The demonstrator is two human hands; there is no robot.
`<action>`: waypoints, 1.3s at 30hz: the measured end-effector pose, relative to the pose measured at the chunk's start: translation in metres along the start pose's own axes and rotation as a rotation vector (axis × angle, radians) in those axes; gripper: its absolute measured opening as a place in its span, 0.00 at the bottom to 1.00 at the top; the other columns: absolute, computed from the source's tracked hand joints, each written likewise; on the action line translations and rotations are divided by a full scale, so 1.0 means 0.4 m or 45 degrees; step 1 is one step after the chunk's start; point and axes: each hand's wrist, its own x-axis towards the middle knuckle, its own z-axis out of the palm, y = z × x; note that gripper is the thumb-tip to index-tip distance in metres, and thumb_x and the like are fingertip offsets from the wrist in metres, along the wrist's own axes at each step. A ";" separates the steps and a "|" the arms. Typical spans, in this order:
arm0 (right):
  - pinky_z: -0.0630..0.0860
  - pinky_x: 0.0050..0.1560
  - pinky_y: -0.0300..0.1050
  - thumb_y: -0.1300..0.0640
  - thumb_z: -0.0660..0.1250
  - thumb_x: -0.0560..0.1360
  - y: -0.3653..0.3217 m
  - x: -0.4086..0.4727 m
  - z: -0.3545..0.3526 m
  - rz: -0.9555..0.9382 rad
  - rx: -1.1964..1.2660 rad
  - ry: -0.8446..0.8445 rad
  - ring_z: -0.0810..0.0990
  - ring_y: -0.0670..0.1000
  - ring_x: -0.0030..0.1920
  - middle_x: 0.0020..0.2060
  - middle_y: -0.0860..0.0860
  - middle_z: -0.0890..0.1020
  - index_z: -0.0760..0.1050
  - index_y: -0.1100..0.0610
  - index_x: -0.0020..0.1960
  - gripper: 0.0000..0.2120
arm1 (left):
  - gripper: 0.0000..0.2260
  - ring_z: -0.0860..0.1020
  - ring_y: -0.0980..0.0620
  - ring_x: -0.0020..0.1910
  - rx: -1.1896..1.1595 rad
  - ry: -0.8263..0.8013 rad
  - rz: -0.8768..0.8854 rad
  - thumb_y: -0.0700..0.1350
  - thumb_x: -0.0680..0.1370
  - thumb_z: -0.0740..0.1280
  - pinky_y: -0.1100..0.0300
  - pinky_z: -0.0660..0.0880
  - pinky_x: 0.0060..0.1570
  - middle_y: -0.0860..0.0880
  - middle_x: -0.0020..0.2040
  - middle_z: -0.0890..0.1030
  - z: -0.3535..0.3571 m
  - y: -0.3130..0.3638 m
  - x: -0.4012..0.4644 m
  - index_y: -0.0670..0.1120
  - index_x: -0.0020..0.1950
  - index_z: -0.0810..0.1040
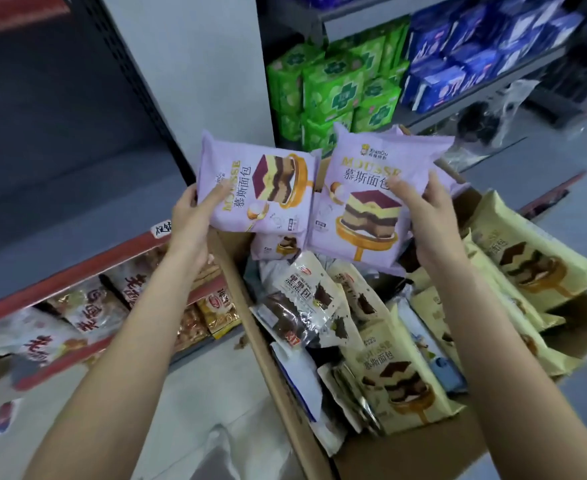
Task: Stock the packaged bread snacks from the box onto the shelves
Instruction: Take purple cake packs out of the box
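Note:
My left hand (195,220) grips a purple mousse bread pack (261,188) by its left edge, thumb on the front. My right hand (427,209) holds a second purple pack (361,202) by its right side, with more purple packs stacked behind it. Both packs hang above the open cardboard box (423,448). Inside the box lie another purple pack (274,245), white-and-brown bread packs (306,299) and several cream-yellow mousse packs (396,379). The red-edged lower shelf (77,275) at the left holds bagged bread snacks (88,310).
A dark bare shelf (60,140) runs above the red-edged one at the left. Behind the box a grey shelf unit holds green packets (333,88) and blue packets (458,64). A crumpled clear plastic bag (489,123) lies on the grey floor near that unit.

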 end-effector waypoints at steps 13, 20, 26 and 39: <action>0.77 0.58 0.56 0.52 0.68 0.75 -0.036 -0.086 0.281 0.081 0.052 -0.488 0.82 0.55 0.56 0.55 0.52 0.83 0.75 0.55 0.61 0.15 | 0.29 0.82 0.48 0.52 -0.263 0.092 0.023 0.45 0.64 0.78 0.56 0.80 0.44 0.47 0.55 0.83 -0.355 0.038 -0.180 0.45 0.63 0.73; 0.79 0.52 0.56 0.48 0.72 0.70 0.010 -0.168 0.566 0.088 -0.082 -0.765 0.84 0.54 0.51 0.51 0.52 0.84 0.74 0.55 0.57 0.19 | 0.32 0.82 0.50 0.54 -0.208 0.284 0.072 0.49 0.59 0.80 0.60 0.79 0.44 0.50 0.55 0.83 -0.668 -0.005 -0.276 0.49 0.61 0.75; 0.78 0.56 0.51 0.49 0.73 0.71 0.118 -0.269 0.880 -0.031 -0.298 -0.931 0.81 0.47 0.54 0.53 0.47 0.81 0.70 0.54 0.58 0.20 | 0.25 0.82 0.51 0.54 -0.103 0.658 0.180 0.45 0.64 0.79 0.57 0.79 0.49 0.51 0.55 0.83 -1.000 -0.052 -0.322 0.51 0.59 0.76; 0.78 0.51 0.44 0.55 0.72 0.72 0.235 -0.247 1.459 -0.172 -0.208 -0.819 0.81 0.48 0.50 0.48 0.47 0.82 0.73 0.48 0.50 0.10 | 0.18 0.75 0.58 0.43 0.518 0.839 0.365 0.56 0.65 0.75 0.64 0.72 0.41 0.52 0.45 0.77 -1.323 -0.035 -0.194 0.55 0.47 0.70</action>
